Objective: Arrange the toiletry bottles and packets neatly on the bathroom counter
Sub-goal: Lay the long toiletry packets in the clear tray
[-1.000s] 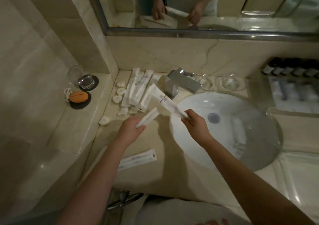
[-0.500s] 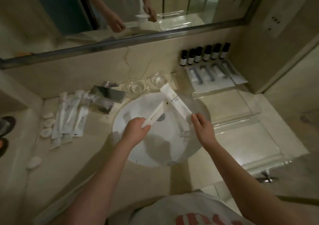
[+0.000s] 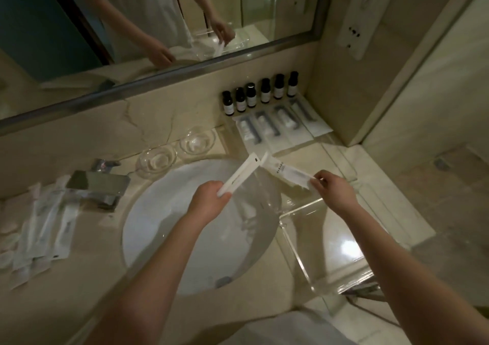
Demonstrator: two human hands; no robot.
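While the left hand (image 3: 209, 201) is pinching a slim white packet (image 3: 239, 175) by its near end above the sink (image 3: 158, 212), the right hand (image 3: 334, 191) is pinching a wider packet (image 3: 287, 174) by its near edge over the surface (image 3: 304, 156). Both packets' print is blurring past reading.

A person in a pale short-sleeved T-shirt (image 3: 291, 328) printed with red lettering, both forearms bare to the left hand (image 3: 209, 201) and right hand (image 3: 336, 192), no rings or watch visible.
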